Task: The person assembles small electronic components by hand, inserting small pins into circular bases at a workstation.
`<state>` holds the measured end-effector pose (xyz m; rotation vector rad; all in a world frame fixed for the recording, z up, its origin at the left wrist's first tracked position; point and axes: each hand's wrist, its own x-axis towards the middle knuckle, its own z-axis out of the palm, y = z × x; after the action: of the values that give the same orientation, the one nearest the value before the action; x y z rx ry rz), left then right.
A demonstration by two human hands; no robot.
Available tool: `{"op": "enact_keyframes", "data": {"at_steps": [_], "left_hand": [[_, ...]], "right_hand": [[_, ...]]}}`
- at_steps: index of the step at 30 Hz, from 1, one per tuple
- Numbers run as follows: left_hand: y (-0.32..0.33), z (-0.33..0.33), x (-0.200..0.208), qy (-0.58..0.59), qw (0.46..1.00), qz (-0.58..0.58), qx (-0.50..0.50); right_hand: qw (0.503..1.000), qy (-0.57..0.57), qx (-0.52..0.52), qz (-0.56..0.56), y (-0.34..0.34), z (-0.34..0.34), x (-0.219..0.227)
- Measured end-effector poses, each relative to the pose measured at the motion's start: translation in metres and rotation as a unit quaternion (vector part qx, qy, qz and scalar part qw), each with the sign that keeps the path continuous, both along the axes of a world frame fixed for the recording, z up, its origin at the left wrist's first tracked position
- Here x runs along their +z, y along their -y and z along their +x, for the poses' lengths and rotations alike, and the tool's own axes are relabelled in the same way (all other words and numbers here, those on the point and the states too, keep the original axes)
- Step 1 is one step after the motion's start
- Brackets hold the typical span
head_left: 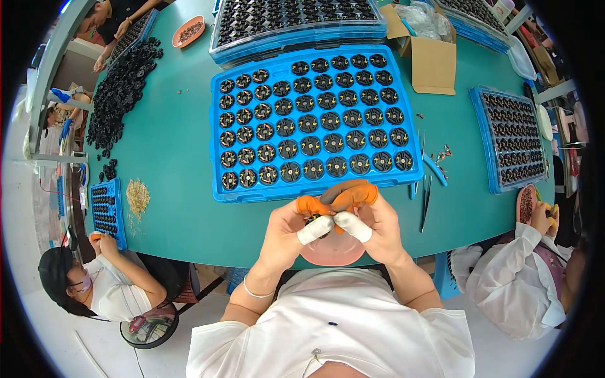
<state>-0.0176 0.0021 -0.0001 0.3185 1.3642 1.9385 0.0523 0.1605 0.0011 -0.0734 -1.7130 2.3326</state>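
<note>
Close to the table's front edge, my left hand and my right hand meet with bent fingers. Orange covers sit on fingers of both hands, and white covers are on the thumbs. Between them shows part of a small round black part, mostly hidden by the fingers; the left fingers close round it. The right thumb and fingers pinch at its side, but what exactly they grip is hidden. Beneath the hands lies a pink bowl. Just beyond them is a blue tray holding rows of round black parts with yellow bits.
Right of the tray lie blue-handled pliers and tweezers. Stacked trays and an open cardboard box stand farther back. Loose black parts are heaped at left. Co-workers sit on both sides, a blue tray at right.
</note>
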Motion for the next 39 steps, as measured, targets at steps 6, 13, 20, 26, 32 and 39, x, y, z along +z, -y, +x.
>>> {"op": "enact_keyframes", "data": {"at_steps": [6,13,20,26,32,39], "left_hand": [[0.002,-0.001,0.008,-0.042,0.994,-0.068,0.069],[-0.002,0.001,0.015,-0.054,0.997,-0.044,0.04],[-0.009,0.009,0.013,-0.219,0.966,-0.096,0.1],[-0.012,0.012,0.007,-0.306,0.934,-0.125,0.135],[-0.019,0.017,0.007,-0.271,0.94,-0.123,0.165],[-0.018,0.02,0.004,-0.269,0.936,-0.135,0.181]], "right_hand": [[0.993,-0.029,-0.031,0.108,-0.014,0.002,-0.006],[0.906,-0.14,-0.073,0.393,-0.02,-0.005,-0.005],[0.997,0.038,-0.04,0.053,-0.007,0.004,-0.002],[0.995,0.058,-0.01,-0.085,-0.004,0.006,-0.003],[0.997,0.042,-0.06,-0.039,0.004,0.003,-0.008],[0.961,-0.024,-0.164,0.22,0.014,-0.001,-0.013]]}}
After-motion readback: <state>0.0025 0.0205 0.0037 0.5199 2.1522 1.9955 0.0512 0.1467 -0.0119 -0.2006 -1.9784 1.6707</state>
